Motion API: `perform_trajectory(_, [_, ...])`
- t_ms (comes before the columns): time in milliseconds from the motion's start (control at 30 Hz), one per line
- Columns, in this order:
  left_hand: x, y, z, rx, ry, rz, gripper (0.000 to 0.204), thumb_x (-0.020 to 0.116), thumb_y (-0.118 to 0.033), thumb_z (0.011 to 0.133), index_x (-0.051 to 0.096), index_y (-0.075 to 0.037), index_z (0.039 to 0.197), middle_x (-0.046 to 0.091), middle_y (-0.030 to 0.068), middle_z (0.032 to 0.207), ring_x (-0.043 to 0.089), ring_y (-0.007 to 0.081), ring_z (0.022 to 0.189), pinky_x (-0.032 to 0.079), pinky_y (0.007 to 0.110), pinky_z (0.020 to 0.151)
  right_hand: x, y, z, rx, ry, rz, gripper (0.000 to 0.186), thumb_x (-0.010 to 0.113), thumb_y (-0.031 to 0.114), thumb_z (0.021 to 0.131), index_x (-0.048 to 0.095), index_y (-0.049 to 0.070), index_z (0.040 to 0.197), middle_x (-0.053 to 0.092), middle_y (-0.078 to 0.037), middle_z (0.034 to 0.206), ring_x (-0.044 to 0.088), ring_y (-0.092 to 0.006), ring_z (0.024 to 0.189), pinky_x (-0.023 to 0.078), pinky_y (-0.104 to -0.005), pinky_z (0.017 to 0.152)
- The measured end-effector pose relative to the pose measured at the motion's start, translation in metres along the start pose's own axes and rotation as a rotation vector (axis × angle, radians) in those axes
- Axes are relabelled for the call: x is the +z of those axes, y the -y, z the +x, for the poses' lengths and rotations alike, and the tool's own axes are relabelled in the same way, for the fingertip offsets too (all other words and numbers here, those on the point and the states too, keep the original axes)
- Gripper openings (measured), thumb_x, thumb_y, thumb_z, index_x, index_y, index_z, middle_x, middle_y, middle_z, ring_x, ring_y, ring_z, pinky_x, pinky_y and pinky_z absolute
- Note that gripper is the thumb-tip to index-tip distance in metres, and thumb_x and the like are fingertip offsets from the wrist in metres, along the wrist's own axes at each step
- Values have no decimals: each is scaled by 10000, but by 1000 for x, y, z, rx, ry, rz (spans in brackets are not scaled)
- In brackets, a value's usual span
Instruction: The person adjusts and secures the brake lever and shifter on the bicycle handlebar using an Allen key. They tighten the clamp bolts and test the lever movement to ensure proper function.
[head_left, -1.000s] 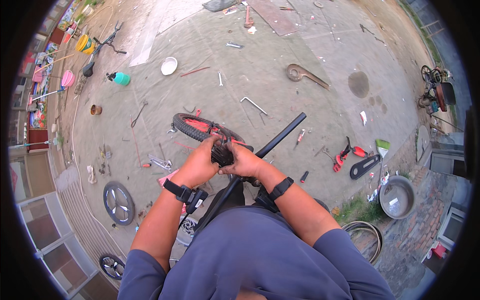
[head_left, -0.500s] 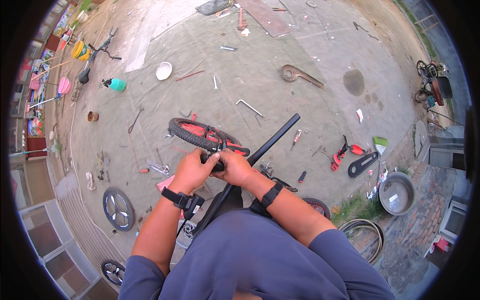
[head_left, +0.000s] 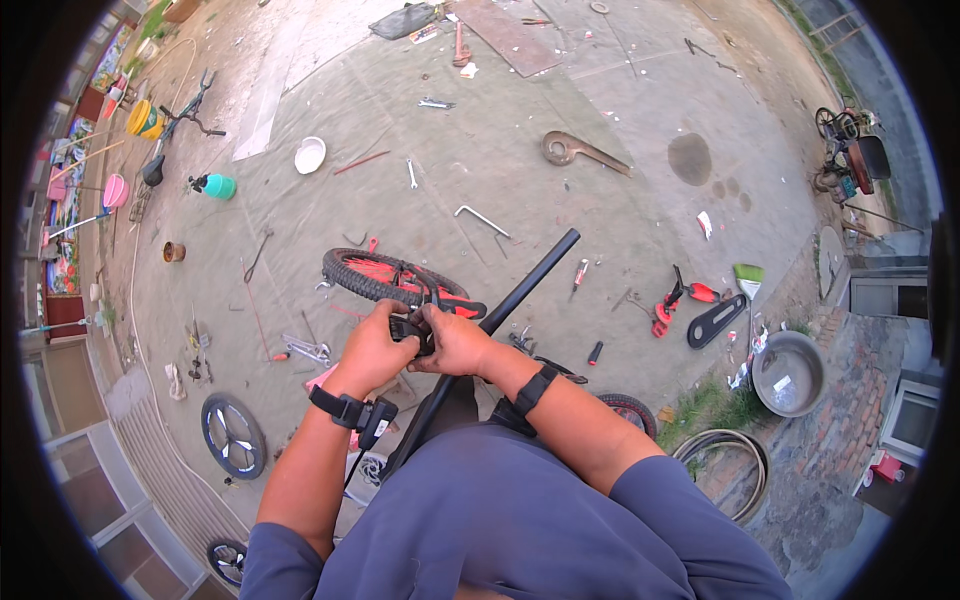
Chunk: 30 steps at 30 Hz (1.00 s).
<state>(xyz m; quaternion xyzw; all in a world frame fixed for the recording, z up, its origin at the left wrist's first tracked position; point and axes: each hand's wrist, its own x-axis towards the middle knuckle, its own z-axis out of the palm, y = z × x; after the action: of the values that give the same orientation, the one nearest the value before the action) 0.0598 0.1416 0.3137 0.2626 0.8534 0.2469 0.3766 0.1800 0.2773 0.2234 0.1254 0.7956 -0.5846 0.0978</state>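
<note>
Both the left hand (head_left: 372, 350) and right hand (head_left: 455, 343) close their fingers around a small black part (head_left: 408, 329), steadying it above the black tube (head_left: 520, 288).

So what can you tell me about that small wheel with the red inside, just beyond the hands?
The small wheel has a black knobbly tyre, rubber by the look, around a red rim and spokes. It lies tilted on the concrete ground, just past the left hand and right hand, which grip a small dark part at its near edge. A long black tube runs beside it.
</note>
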Motion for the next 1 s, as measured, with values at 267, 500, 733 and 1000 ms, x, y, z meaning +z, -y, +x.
perform_trajectory(267, [-4,11,-1,158,68,-153,557,662,17,789,567,54,1336,706,247,1216,690,406,1169,527,441,1025,2,-15,3,-81,-12,-17,529,929,265,719,664,30,1111,741,-184,1014,733,-374,938,582,-435,818])
perform_trajectory(500, [3,15,-1,82,-49,-40,507,746,-116,851,610,60,1307,713,212,1175,708,290,1056,555,404,932,13,-17,4,-41,-162,-52,392,887,238,754,625,39,967,711,-197,949,709,-415,899,565,-476,784])
perform_trajectory(733, [3,12,-2,10,-58,-139,559,809,-192,895,592,67,1340,725,195,1109,722,260,969,576,381,859,1,-10,1,-83,-101,-85,485,921,267,719,601,21,987,681,-199,977,701,-390,904,565,-461,780])
perform_trajectory(1000, [-10,16,1,32,98,-256,576,767,-33,848,559,49,1379,685,158,1198,685,221,1078,549,358,949,-13,-15,7,-36,48,168,627,953,299,714,627,-10,1151,701,-186,1072,717,-321,976,572,-427,883])
